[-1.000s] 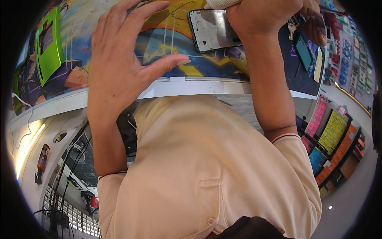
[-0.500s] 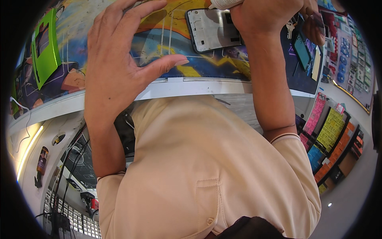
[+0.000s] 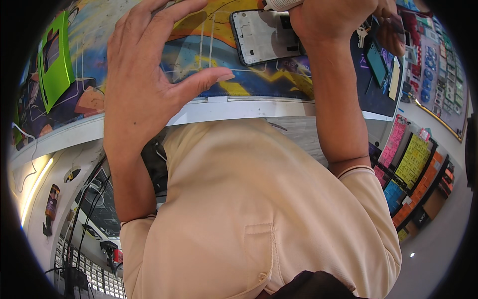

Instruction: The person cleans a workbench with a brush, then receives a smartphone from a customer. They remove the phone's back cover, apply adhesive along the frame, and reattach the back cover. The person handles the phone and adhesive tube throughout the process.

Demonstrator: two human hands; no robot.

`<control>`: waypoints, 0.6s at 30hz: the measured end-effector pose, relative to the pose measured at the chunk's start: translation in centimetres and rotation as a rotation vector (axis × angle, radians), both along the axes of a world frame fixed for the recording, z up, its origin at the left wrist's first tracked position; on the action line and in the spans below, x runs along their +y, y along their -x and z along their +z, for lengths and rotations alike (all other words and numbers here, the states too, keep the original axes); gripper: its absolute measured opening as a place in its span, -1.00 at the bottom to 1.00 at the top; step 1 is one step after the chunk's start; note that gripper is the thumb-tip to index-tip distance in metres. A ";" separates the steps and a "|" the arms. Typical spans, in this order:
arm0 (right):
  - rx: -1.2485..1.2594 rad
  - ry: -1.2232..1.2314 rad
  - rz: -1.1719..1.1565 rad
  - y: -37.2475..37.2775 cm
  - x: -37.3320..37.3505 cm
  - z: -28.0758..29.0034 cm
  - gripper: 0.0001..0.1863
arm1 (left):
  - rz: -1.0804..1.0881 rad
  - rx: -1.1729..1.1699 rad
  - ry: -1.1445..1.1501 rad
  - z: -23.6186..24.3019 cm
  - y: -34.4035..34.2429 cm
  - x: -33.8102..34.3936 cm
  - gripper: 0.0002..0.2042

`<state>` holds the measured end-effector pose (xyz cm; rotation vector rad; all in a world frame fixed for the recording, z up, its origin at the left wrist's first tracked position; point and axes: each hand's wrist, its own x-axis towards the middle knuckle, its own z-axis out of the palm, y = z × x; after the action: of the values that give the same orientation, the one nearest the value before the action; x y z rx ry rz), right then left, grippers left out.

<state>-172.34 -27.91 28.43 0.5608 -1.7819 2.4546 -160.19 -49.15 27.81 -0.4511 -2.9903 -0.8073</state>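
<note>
Head view: my right hand (image 3: 331, 20) is closed around a white tube (image 3: 281, 4) over the opened phone frame (image 3: 266, 36) lying on the colourful surface (image 3: 209, 45). Left hand (image 3: 142, 79) hovers spread, holding nothing. I judge the frame light, thin, fragile; best taken by its edges.

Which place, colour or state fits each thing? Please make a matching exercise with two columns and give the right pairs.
Things:
1. left hand
2. right hand
3. phone frame
4. box

Descriptions:
A. bright green, at the far left of the mat
B. open, fingers spread, holding nothing
C. closed around a white thing at the top edge
D. lying on the mat, its pale inside facing up

Pairs: 1-B, 2-C, 3-D, 4-A
</note>
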 end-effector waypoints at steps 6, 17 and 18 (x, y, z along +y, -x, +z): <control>0.016 -0.016 -0.028 -0.6 -0.2 0.3 -0.56 | 0.015 0.042 -0.032 -0.4 -0.1 0.2 -0.20; -0.003 -0.038 -0.019 -1.4 -1.2 1.3 -0.55 | -0.028 0.048 -0.065 -0.2 0.0 -0.3 -0.21; -0.029 -0.039 -0.031 -1.6 -1.4 1.4 -0.55 | -0.027 0.091 -0.100 -0.4 0.0 -0.1 -0.20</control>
<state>-170.75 -29.29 29.86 0.4986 -1.8387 2.4251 -160.24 -49.24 27.38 -0.5105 -2.8516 -0.9083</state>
